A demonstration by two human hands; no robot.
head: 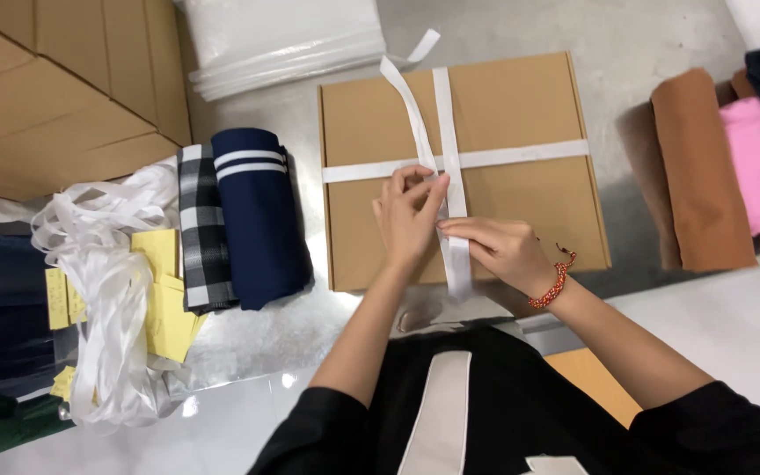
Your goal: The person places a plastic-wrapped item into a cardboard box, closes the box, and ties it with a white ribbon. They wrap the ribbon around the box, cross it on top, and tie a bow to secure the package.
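Observation:
A flat brown cardboard box (521,97) lies on the silvery table, crossed by a white ribbon (521,156). My left hand (406,220) pinches the ribbon at the crossing near the box's middle, where a loose end runs up to the far edge. My right hand (503,251), with a red beaded bracelet on the wrist, holds the ribbon strand that hangs over the box's near edge.
Rolled navy and checked fabrics (239,215) lie left of the box. A heap of white ribbon (103,264) and yellow notes (164,308) sit further left. Brown and pink cloth rolls (714,167) lie at right; plastic bags (283,40) and cardboard (54,79) lie behind.

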